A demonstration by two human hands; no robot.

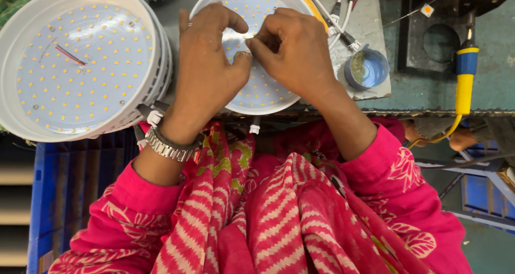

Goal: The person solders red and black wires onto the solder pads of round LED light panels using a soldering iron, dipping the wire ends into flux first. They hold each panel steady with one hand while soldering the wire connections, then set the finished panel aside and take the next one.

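- My left hand (206,64) and right hand (294,51) meet over the round lamp disc (261,89), each grip pinched on something tiny at its middle; what, I cannot tell.
- The disc lies flat on the table (429,91), steady beneath both grips.
- A stack of discs (80,64) waits left of my left grip.
- A soldering iron (465,75) rests right of my right grip.

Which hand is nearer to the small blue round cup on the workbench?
The right hand is nearer: the small blue round cup sits just to its right. The left hand lies farther left, beyond the right hand, over the white round LED panel.
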